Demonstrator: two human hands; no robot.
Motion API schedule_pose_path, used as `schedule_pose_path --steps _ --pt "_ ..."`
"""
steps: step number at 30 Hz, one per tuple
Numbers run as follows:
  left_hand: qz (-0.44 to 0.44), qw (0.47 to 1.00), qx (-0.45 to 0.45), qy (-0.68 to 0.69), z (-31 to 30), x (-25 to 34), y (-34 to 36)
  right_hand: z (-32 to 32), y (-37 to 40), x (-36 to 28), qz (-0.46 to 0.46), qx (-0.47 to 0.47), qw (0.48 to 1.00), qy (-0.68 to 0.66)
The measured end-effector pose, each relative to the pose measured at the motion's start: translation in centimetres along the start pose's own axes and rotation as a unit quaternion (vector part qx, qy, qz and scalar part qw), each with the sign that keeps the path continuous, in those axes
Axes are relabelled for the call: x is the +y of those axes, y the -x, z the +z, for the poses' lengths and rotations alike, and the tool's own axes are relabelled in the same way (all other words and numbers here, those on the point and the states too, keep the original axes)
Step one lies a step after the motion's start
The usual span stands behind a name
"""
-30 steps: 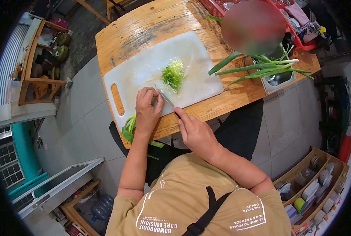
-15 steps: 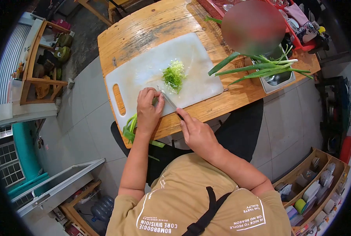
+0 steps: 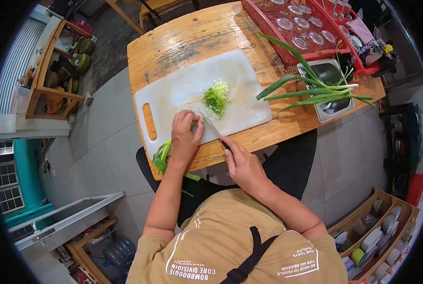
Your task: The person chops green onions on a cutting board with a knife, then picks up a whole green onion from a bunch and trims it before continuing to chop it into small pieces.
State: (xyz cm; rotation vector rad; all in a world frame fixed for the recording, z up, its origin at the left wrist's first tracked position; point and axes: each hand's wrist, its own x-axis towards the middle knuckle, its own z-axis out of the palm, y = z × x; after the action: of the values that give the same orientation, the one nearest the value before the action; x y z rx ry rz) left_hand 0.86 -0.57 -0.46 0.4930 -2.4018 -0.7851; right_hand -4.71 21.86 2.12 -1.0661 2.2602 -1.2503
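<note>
My left hand (image 3: 187, 135) is closed on green onions at the near edge of a white cutting board (image 3: 169, 90). Their long green leaves (image 3: 161, 155) stick out past my wrist and hang over the table edge. My right hand (image 3: 244, 164) grips a knife (image 3: 213, 126) by its dark handle, with the blade slanting toward my left fingertips. A pile of finely sliced green onion (image 3: 216, 99), pale at the far end and green nearer me, lies on the board beyond the blade. My left fingers hide the cut ends.
Whole green onions (image 3: 318, 92) lie across a metal container (image 3: 322, 113) at the table's right. Behind it stands a red crate (image 3: 287, 54) with several upturned glasses. A wooden table (image 3: 169, 40) carries all this. A black chair (image 3: 292, 158) sits under the near edge.
The view has shifted slightly, so the board and table appear lower. Both hands keep nearly the same place by the board, with the knife tip still near my left fingers.
</note>
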Motion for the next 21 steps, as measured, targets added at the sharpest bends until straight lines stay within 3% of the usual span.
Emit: schedule_pose_path --steps 19,21 --pt "0.009 1.0 -0.003 -0.01 0.0 0.2 0.0 -0.9 1.1 -0.8 -0.006 -0.017 1.0 -0.004" --pt "0.008 1.0 -0.004 -0.012 0.0 0.1 0.0 -1.0 0.9 -1.4 0.043 -0.053 0.998 0.013"
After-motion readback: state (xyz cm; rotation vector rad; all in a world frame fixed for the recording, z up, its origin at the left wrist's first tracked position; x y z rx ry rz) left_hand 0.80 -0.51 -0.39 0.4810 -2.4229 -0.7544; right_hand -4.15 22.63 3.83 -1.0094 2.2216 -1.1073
